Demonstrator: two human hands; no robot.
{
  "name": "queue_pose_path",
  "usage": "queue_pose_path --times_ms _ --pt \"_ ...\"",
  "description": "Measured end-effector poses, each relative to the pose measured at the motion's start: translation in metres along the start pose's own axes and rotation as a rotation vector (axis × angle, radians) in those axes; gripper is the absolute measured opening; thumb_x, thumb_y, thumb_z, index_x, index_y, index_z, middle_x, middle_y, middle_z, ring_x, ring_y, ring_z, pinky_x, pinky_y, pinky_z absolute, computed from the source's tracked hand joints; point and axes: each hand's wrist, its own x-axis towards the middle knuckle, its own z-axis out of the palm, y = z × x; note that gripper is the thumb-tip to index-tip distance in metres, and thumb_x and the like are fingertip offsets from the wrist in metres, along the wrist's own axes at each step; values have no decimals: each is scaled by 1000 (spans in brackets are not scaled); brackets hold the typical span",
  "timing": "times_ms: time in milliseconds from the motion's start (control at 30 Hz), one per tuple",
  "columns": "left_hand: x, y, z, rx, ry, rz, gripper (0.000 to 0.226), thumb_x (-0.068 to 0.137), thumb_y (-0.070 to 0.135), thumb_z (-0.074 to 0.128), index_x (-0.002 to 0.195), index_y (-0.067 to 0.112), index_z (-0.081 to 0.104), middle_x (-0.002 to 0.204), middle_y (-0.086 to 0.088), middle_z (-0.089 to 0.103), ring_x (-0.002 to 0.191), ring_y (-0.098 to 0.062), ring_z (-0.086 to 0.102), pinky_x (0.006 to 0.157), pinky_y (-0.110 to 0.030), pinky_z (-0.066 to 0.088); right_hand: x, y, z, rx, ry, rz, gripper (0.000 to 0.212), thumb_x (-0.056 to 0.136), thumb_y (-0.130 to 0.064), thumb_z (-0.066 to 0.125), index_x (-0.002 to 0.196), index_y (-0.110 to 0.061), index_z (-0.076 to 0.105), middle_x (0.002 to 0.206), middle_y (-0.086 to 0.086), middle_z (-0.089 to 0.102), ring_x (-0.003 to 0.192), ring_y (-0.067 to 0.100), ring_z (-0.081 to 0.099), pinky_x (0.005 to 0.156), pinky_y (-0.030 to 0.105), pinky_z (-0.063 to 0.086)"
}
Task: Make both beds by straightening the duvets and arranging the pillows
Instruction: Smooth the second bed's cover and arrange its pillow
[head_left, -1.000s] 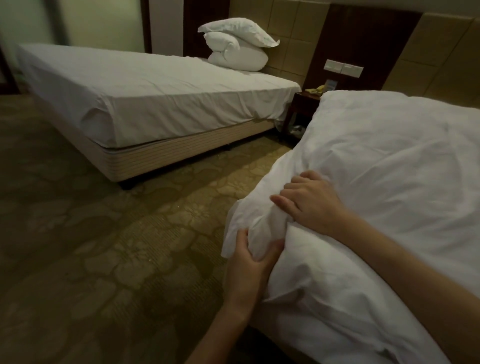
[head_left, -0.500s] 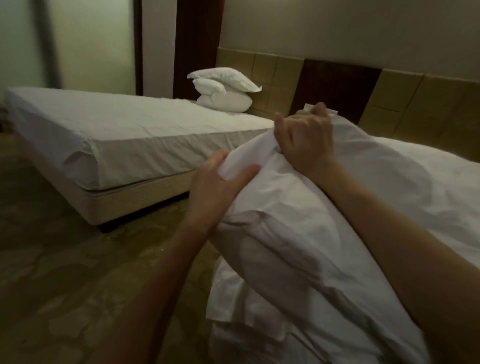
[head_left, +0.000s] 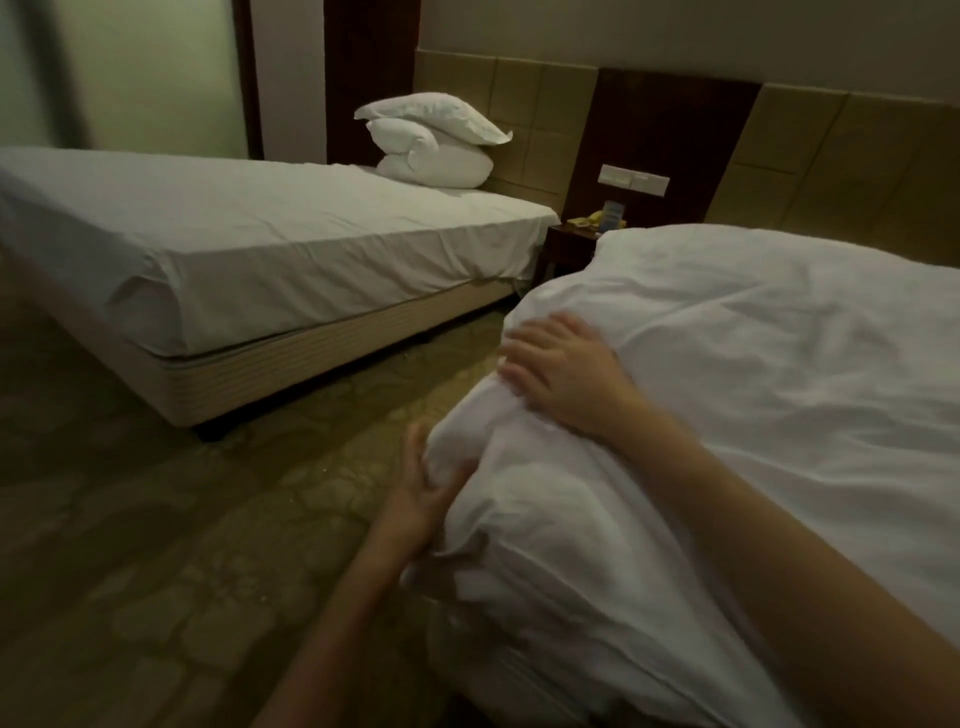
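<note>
White cotton fills the right of my view: the duvet (head_left: 753, 395) lies rumpled over the near bed, its edge bunched into a thick roll at the side nearest the carpet (head_left: 156, 519). My right hand (head_left: 561, 374) lies on top of that roll, fingers spread and fairly straight, pressing the cloth down without curling round it. My left hand (head_left: 423, 499) comes up from below at the side of the roll, thumb on the front and fingers tucked into the fold, gripping a wad of the fabric. The far bed (head_left: 249, 249) stands across the carpet, well apart, with only a smooth sheet on its mattress. At its head, against the padded headboard (head_left: 524, 104), the pillows (head_left: 431, 140) sit in a loose heap, one lying across the top of the others. Between the beds I see a dark nightstand (head_left: 569, 244) with small items on it, too small to make out, and a switch panel (head_left: 634, 180) on the wall above.
</note>
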Motion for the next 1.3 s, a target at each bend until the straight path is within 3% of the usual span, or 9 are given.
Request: queue_pose_path --times_ms 67,133,233,367,500,700,967,1167,1300 --pt "11 8 -8 140 81 137 82 79 40 72 144 44 22 139 0 35 122 -17 42 93 -38 44 -7 7 -20 -64 -7 58 62 93 -52 15 132 -23 54 145 2 46 139 20 33 115 39 8" --pt "13 31 -2 177 125 301 66 87 29 65 144 36 34 140 2 39 129 -19 37 104 -45 38 -17 17 -33 -135 -23 154 56 98 -53 16 141 -28 41 154 -2 32 144 17 20 117 42 2" --pt "2 68 27 199 21 546 46 88 46 44 133 40 46 144 5 43 136 -14 33 114 -48 25 -39 33 -49 -173 -99 341 54 99 -52 16 149 -32 24 159 -2 15 147 18 8 118 45 -1" --pt "-24 44 65 769 -182 576 48 80 75 7 128 69 4 157 19 -2 146 -15 -9 114 -47 -15 -95 46 -54 -76 -167 590 63 92 -61 6 151 -39 8 160 -8 3 147 16 -2 118 42 -4" --pt "-37 -1 77 996 -177 582 59 71 78 -22 129 64 -28 148 22 -33 139 -14 -33 110 -47 -24 -132 38 -25 40 -262 658 58 97 -56 15 150 -39 -2 160 -9 -7 146 12 -8 118 38 -5" --pt "-30 35 84 897 -204 541 63 71 74 -3 131 61 -14 157 17 -14 143 -16 -23 110 -53 -18 -155 39 -46 93 -272 686 57 98 -56 16 151 -39 5 160 -9 -1 147 10 -2 118 41 -5" --pt "-10 101 161 1077 -206 797 53 97 59 15 147 48 2 160 8 -6 146 -19 -17 108 -61 -16 -252 54 -99 -213 -267 807 68 89 -68 4 149 -40 17 160 -7 7 147 11 0 116 40 -9" --pt "24 94 192 1123 -215 820 61 86 65 -1 145 52 -4 160 12 -6 146 -19 -14 107 -66 -15 -277 71 -85 -126 -238 904 54 98 -56 17 150 -41 10 160 -11 2 146 5 -2 117 37 -6" --pt "31 80 197 1087 -174 821 67 74 67 -12 140 57 -10 159 16 -7 146 -16 -13 107 -62 -15 -276 74 -66 -135 -186 918 78 77 -69 -10 149 -43 6 159 -14 3 145 3 -2 115 35 -5"
